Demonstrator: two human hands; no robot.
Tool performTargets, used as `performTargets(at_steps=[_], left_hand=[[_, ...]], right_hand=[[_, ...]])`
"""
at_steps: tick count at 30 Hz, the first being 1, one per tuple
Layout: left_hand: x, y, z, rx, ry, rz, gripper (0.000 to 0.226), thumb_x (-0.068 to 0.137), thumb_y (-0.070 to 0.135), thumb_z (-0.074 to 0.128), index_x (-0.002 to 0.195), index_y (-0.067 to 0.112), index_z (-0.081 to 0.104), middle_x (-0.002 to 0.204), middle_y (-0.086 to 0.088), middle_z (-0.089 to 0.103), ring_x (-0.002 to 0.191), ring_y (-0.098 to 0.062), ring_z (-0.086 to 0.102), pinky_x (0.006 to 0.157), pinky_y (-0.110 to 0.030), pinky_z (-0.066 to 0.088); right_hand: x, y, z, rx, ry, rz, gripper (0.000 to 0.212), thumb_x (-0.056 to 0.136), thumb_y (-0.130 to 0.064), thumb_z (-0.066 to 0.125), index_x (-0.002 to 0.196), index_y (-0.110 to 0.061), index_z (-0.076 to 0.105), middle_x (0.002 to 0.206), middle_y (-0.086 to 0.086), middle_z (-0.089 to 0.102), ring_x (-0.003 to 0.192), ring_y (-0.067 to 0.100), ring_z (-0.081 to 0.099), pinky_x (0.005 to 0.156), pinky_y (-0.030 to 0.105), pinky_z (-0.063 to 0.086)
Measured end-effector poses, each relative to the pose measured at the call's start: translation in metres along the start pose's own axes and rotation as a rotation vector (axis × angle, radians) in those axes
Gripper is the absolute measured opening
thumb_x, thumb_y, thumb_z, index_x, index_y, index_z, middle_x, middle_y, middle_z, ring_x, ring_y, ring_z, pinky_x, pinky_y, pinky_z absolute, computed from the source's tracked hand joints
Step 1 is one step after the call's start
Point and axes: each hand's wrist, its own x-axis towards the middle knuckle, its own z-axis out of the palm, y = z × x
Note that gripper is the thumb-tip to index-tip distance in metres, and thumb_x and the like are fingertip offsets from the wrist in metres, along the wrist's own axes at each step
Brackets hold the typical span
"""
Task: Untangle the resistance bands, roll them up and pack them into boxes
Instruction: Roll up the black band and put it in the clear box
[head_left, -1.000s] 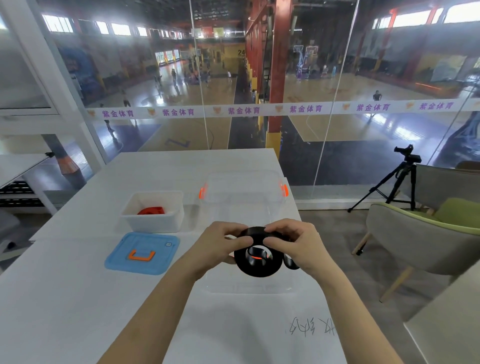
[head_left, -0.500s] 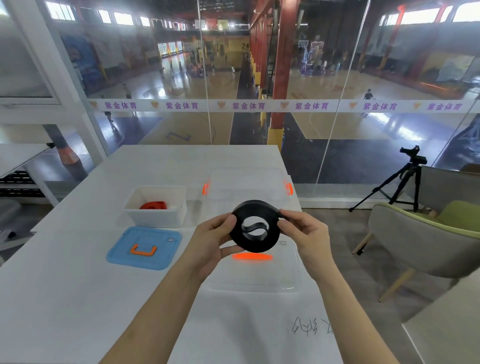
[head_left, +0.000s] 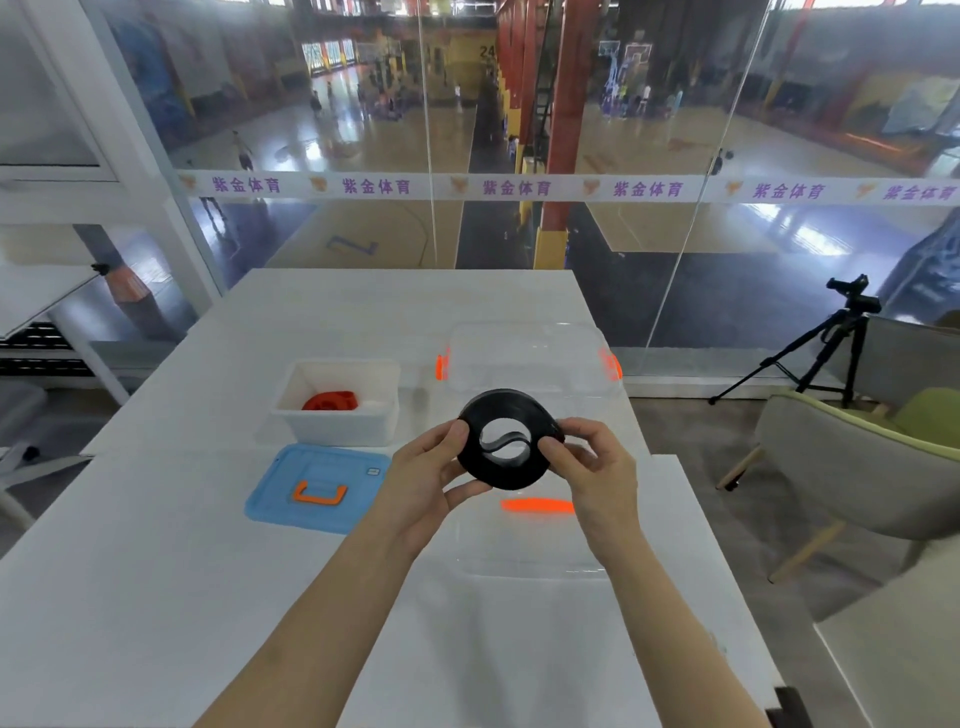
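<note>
Pinching rolled black band, left hand and right hand curled on opposite sides, hole facing camera

A camera tripod stands beside a cushioned chair.

Sports hall gallery, glass wall overlooking basketball courts

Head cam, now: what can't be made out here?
All head view.
Loose end of black band: hidden, likely under the fingers of the right hand.
Lower part of red band: behind white box wall.
Sticker on blue lid: too small to read.
Inside of clear box: glare, cannot tell.
</note>
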Motion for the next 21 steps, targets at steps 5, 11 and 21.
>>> performTargets(at_steps=[5,11,21], left_hand=[[0.013,0.021,-0.029,-0.023,0.019,-0.038,0.026,0.102,0.027,0.064,0.117,0.010,0.076,0.112,-0.008,0.079,0.101,-0.024,0.075,0.088,-0.046,0.062],[0.032,0.032,-0.058,-0.008,0.022,-0.073,0.023,0.101,0.027,0.066,0.115,0.013,0.077,0.106,-0.005,0.079,0.097,-0.021,0.075,0.087,-0.045,0.062],[0.131,0.040,-0.064,0.191,0.025,-0.064,0.027,0.103,0.031,0.063,0.120,0.012,0.073,0.110,-0.008,0.079,0.106,-0.027,0.076,0.087,-0.046,0.064]], right_hand=[[-0.002,0.004,0.041,0.079,0.025,0.071,0.019,0.094,-0.001,0.074,0.112,-0.008,0.072,0.114,0.010,0.079,0.107,0.030,0.077,0.092,0.049,0.064],[0.004,0.014,0.069,0.094,0.037,0.162,0.021,0.092,0.002,0.074,0.109,-0.010,0.074,0.111,0.012,0.080,0.109,0.034,0.076,0.092,0.048,0.064],[0.098,0.046,0.081,0.049,0.047,0.223,0.018,0.089,0.005,0.077,0.092,-0.011,0.071,0.105,0.023,0.077,0.098,0.032,0.078,0.083,0.045,0.066]])
